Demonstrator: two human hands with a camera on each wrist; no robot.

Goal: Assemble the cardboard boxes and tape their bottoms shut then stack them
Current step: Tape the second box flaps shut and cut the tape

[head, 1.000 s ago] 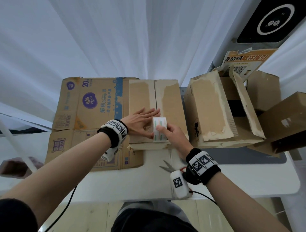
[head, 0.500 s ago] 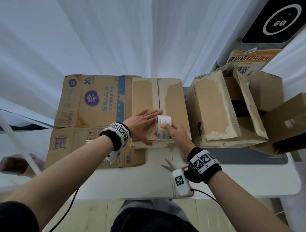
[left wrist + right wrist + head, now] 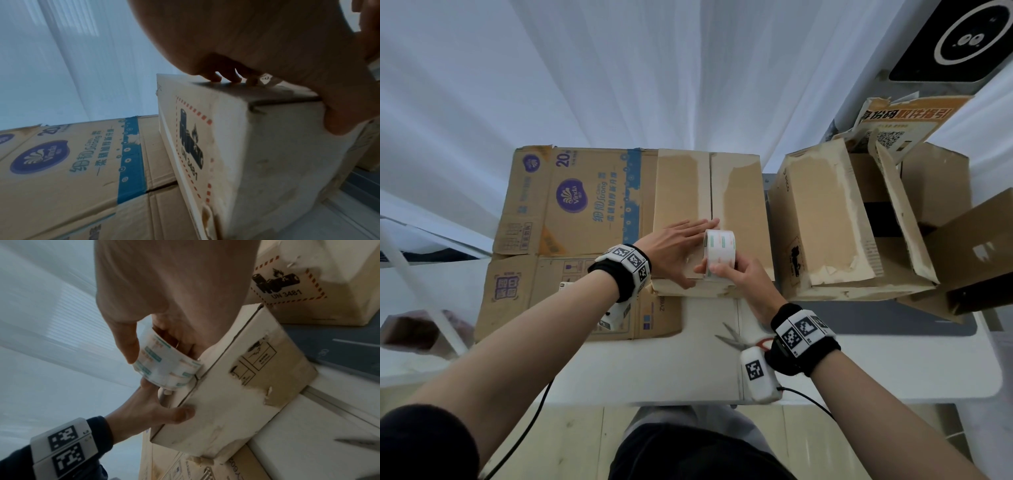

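A small cardboard box stands bottom-up on the table, its two flaps meeting at a centre seam. My left hand lies flat with straight fingers on the left flap, thumb over the near edge. My right hand grips a white printed tape roll standing on the seam near the box's front edge. In the right wrist view the tape roll sits between thumb and fingers against the box. The left wrist view shows the left hand's fingertips on the box top.
A large flattened printed carton lies under and left of the box. Another brown box with raised flaps and more cardboard crowd the right. Scissors lie on the white table near my right wrist.
My right hand has rolled the tape a little farther along the seam, away from me. The left hand stays flat on the flap.
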